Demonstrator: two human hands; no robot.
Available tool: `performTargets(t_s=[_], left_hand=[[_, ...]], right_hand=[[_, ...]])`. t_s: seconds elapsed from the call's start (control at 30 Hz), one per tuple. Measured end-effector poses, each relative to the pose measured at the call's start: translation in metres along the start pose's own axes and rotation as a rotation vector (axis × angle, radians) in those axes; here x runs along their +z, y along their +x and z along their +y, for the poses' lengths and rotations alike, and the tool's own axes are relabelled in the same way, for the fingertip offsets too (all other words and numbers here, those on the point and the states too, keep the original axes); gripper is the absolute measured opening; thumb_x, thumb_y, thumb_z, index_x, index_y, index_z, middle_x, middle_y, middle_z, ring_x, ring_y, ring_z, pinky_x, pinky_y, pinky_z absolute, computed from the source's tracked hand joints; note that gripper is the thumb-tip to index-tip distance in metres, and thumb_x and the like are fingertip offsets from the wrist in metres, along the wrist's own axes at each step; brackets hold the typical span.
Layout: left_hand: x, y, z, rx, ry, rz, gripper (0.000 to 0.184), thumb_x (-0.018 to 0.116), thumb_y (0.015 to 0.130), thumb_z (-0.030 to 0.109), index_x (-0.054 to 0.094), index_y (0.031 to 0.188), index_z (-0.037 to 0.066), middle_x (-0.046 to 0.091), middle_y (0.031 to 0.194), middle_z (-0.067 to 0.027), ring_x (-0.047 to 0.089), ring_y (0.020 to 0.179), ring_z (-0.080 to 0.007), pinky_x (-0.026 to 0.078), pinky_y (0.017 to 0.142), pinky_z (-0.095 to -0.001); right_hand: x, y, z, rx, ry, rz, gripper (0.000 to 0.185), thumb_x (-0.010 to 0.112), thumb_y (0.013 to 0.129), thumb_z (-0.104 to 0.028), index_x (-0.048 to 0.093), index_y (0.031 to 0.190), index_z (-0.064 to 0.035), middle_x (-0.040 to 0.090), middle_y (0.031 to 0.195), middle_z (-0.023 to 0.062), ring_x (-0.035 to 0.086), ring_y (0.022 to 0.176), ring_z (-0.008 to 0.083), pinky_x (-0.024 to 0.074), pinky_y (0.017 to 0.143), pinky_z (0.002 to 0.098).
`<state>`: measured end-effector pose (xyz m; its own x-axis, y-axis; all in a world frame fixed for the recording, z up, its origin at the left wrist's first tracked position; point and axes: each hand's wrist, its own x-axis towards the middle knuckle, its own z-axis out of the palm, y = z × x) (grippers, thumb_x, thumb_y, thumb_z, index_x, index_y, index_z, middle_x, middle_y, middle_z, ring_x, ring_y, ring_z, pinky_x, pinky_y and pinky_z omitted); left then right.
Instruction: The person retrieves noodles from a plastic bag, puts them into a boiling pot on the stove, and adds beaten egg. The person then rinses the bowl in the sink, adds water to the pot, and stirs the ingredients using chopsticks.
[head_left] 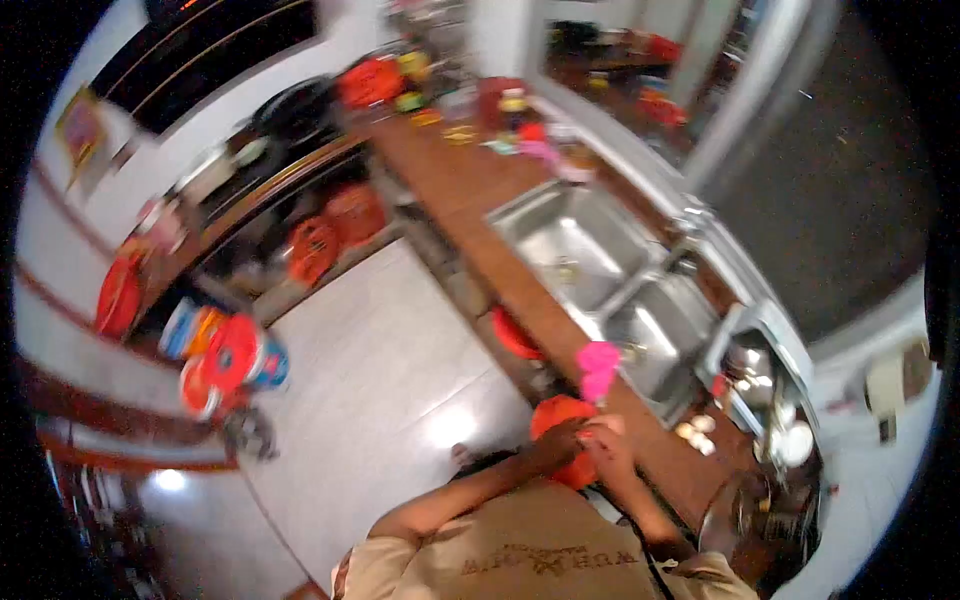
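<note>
Where the left hand meets the right hand: an orange-red container sits right underneath, by the counter's front edge, partly hidden by hands and forearms.
Fingers: drawn in close together around something small and pale, as far as I can see — too blurred to say if they're clamped on it.
Bright pink piece: a floppy-looking pink thing is just beyond the hands, over the counter edge beside the sink; I can't tell whether a hand touches it.
Counter: brown countertop, with a cluster of small pale rounded items to the right of the hands.
Sink: a two-basin steel sink, tap at its back.
Rack: a dish rack holding shiny metal ware, near the sink.
Far end: a red bag among bottles and jars.
Floor: pale tiles — tubs stand over on the left.
</note>
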<state>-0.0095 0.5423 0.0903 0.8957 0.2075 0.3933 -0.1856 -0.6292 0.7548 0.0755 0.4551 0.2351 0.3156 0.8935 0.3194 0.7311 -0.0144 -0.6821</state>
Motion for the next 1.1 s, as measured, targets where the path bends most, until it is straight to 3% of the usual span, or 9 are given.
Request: performTargets(t_s=[0.23, 0.33, 0.57, 0.63, 0.67, 0.83, 0.97, 1.07, 1.1], left_hand=[[-0.098, -0.054, -0.025, -0.434, -0.748, 0.22, 0.034, 0.041, 0.09, 0.014, 0.047, 0.121, 0.0, 0.055, 0.115, -0.0176, 0.053, 0.106, -0.0312, 0.042, 0.09, -0.0364], [-0.147, -0.078, -0.033, -0.348, -0.445, 0.751, 0.043, 0.047, 0.089, 0.007, 0.04, 0.131, 0.002, 0.051, 0.123, -0.0193, 0.05, 0.112, -0.0298, 0.04, 0.094, -0.0369], [-0.246, -0.143, -0.063, -0.584, -0.171, 0.948, 0.041, 0.045, 0.091, 0.015, 0.041, 0.129, 0.0, 0.05, 0.123, -0.0212, 0.047, 0.116, -0.0316, 0.037, 0.097, -0.0376], [-0.287, -0.165, -0.066, -0.672, -0.117, 0.961, 0.043, 0.041, 0.093, 0.026, 0.042, 0.127, 0.0, 0.05, 0.122, -0.0219, 0.047, 0.115, -0.0334, 0.037, 0.096, -0.0392], [-0.305, -0.169, -0.065, -0.683, -0.089, 0.991, 0.043, 0.041, 0.093, 0.026, 0.042, 0.127, 0.0, 0.05, 0.122, -0.0219, 0.047, 0.115, -0.0334, 0.037, 0.096, -0.0392], [-0.324, -0.218, -0.149, -1.488, 0.073, 0.957, 0.05, 0.04, 0.094, 0.037, 0.042, 0.127, 0.001, 0.047, 0.124, -0.023, 0.046, 0.116, -0.0345, 0.036, 0.098, -0.0411], [-0.337, -0.257, -0.156, -1.31, 0.138, 1.427, 0.049, 0.041, 0.093, 0.035, 0.039, 0.13, 0.002, 0.043, 0.129, -0.0232, 0.043, 0.118, -0.036, 0.035, 0.099, -0.0419], [-0.319, -0.313, -0.226, -1.197, 1.186, 1.154, 0.048, 0.042, 0.093, 0.028, 0.035, 0.133, 0.003, 0.04, 0.131, -0.023, 0.041, 0.12, -0.0365, 0.034, 0.1, -0.0422], [-0.338, -0.315, -0.208, -1.251, 1.094, 1.266, 0.044, 0.043, 0.092, 0.024, 0.039, 0.13, 0.002, 0.044, 0.126, -0.0226, 0.043, 0.117, -0.0366, 0.036, 0.098, -0.0423]], right_hand=[[0.087, 0.081, -0.061, 0.075, 0.343, -0.218, 0.017, 0.062, 0.081, -0.015, 0.062, 0.091, -0.0014, 0.049, 0.093, 0.0064, 0.05, 0.083, 0.0207, 0.0403, 0.078, 0.03], [0.136, 0.108, -0.048, 0.128, 0.33, -0.25, 0.04, 0.06, 0.083, -0.021, 0.046, 0.117, -0.0062, 0.046, 0.106, 0.0104, 0.047, 0.096, 0.0221, 0.0405, 0.082, 0.033], [0.276, 0.189, -0.072, -0.494, 0.252, -0.848, 0.039, 0.068, 0.07, -0.002, 0.053, 0.106, -0.0019, 0.048, 0.109, 0.0113, 0.055, 0.084, 0.0229, 0.0465, 0.066, 0.031], [0.327, 0.207, -0.075, -0.505, 0.299, -0.913, 0.038, 0.07, 0.07, -0.005, 0.053, 0.103, -0.0006, 0.051, 0.106, 0.0148, 0.056, 0.086, 0.0245, 0.0475, 0.067, 0.0347], [0.361, 0.207, -0.063, -0.211, 0.496, -0.96, 0.036, 0.069, 0.071, -0.006, 0.053, 0.103, -0.0009, 0.054, 0.101, 0.0167, 0.057, 0.085, 0.0262, 0.048, 0.068, 0.0362], [0.4, 0.279, -0.19, -0.686, 0.121, -1.043, 0.021, 0.059, 0.079, -0.007, 0.054, 0.098, -0.0014, 0.06, 0.084, 0.0195, 0.059, 0.075, 0.0329, 0.0495, 0.067, 0.0383], [0.484, 0.29, -0.199, -0.792, 0.313, -1.093, 0.02, 0.06, 0.079, -0.009, 0.054, 0.096, -0.0013, 0.059, 0.082, 0.0177, 0.058, 0.07, 0.0334, 0.0485, 0.063, 0.039], [0.551, 0.297, -0.2, 0.139, 0.766, -1.576, 0.017, 0.06, 0.079, -0.01, 0.056, 0.093, -0.0017, 0.06, 0.078, 0.016, 0.057, 0.066, 0.03, 0.0473, 0.06, 0.0371], [0.567, 0.302, -0.211, -0.442, 0.532, -1.477, 0.015, 0.06, 0.08, -0.01, 0.057, 0.091, -0.0019, 0.059, 0.076, 0.0148, 0.057, 0.065, 0.0257, 0.0467, 0.059, 0.0357]])
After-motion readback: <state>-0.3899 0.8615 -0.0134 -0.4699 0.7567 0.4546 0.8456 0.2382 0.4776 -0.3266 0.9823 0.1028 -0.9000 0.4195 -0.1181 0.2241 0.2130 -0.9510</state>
